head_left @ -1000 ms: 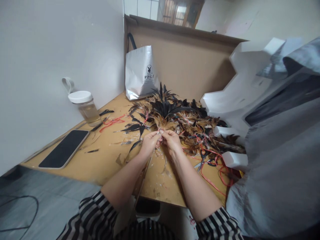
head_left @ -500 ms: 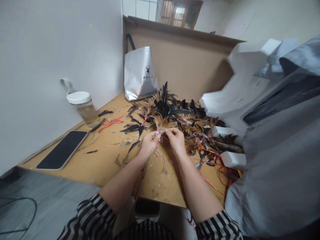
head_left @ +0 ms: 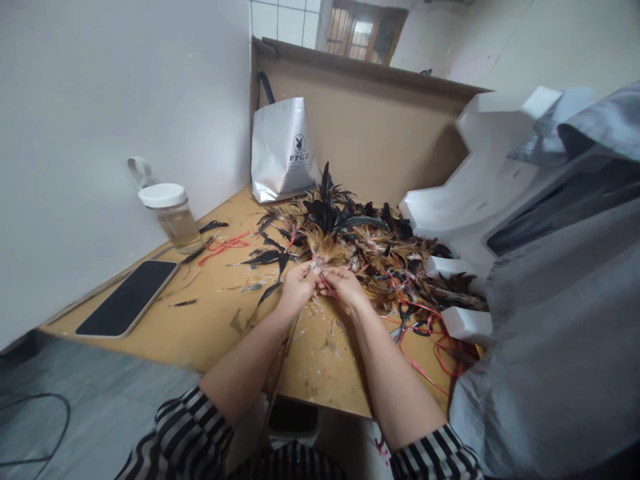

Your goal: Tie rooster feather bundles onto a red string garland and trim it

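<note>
My left hand (head_left: 296, 288) and my right hand (head_left: 344, 288) meet over the wooden table (head_left: 210, 313), fingers pinched together at the quill end of a small tan feather bundle (head_left: 326, 253). A red string (head_left: 326, 283) runs between the fingertips of both hands. Just beyond them lies a big pile of brown and black feathers (head_left: 370, 247) tangled with more red string.
A black phone (head_left: 127, 297) lies at the table's left edge, a lidded jar (head_left: 171, 215) behind it. A silver bag (head_left: 283, 150) leans on the cardboard back wall. White foam pieces (head_left: 467, 193) and grey cloth (head_left: 560, 320) crowd the right. Scissors (head_left: 407, 319) lie among red strings.
My right hand has drawn back a little toward me and closer to the left hand. The feather bundle stays pinched between both hands.
</note>
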